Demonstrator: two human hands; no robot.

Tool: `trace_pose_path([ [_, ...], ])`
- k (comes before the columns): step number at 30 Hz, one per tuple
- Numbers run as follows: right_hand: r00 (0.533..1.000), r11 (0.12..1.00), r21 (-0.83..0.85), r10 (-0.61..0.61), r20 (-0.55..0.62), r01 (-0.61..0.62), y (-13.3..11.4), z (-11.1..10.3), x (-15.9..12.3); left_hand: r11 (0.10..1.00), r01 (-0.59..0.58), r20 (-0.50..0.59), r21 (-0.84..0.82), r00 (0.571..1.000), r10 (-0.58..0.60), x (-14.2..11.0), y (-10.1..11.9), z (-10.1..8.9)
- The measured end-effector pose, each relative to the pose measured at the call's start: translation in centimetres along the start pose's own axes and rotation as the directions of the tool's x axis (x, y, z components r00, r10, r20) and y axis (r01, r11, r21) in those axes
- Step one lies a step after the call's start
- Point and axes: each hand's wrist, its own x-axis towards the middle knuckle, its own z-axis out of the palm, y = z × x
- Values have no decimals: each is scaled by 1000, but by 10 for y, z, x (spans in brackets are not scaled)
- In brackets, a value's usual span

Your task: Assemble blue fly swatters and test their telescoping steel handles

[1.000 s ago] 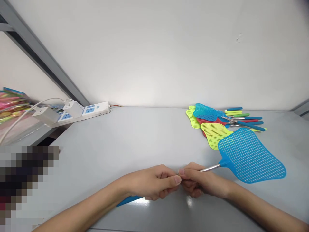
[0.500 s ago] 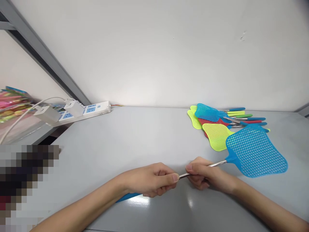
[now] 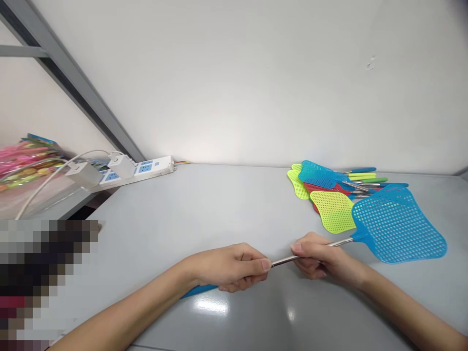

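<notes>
A blue fly swatter (image 3: 400, 229) with a perforated head and a thin metal rod spans both hands above the table. My left hand (image 3: 234, 267) is closed round its lower part, and a piece of the blue handle shows below that wrist. My right hand (image 3: 318, 256) pinches the metal rod closer to the head, thumb on top. Between the hands a short length of bare rod is visible. The blue head, on the right, partly covers a pile of other swatters, including a lime-green swatter (image 3: 334, 212) and another blue swatter (image 3: 318, 174).
The swatter pile lies on the grey table (image 3: 204, 204) near the white wall (image 3: 234, 87). At the back left stands a white power strip (image 3: 157, 167) with chargers and cables. Beyond it are colourful plastic-wrapped items (image 3: 27, 161). A pixelated patch covers the lower left.
My right hand has moved right and slightly up with the swatter head, and more bare rod shows between my hands. My left hand keeps its grip. The camera view has shifted slightly.
</notes>
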Motion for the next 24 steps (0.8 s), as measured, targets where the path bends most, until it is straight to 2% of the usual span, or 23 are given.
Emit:
trace_pose_path([
  [12,998,994,-96,-47,-32,44,-9,-7,-1,998,-22,-19,59,1000,23,-2,3,-3],
  [17,998,996,-71,-54,-38,51,-2,-12,1,994,-15,-49,110,999,20,-2,4,-4],
  [20,996,999,4,-52,-77,52,6,-13,5,992,-17,-84,122,996,27,-1,4,-4],
  [24,992,996,15,-83,-95,85,11,-6,10,994,-42,-99,98,994,51,1,3,-2],
])
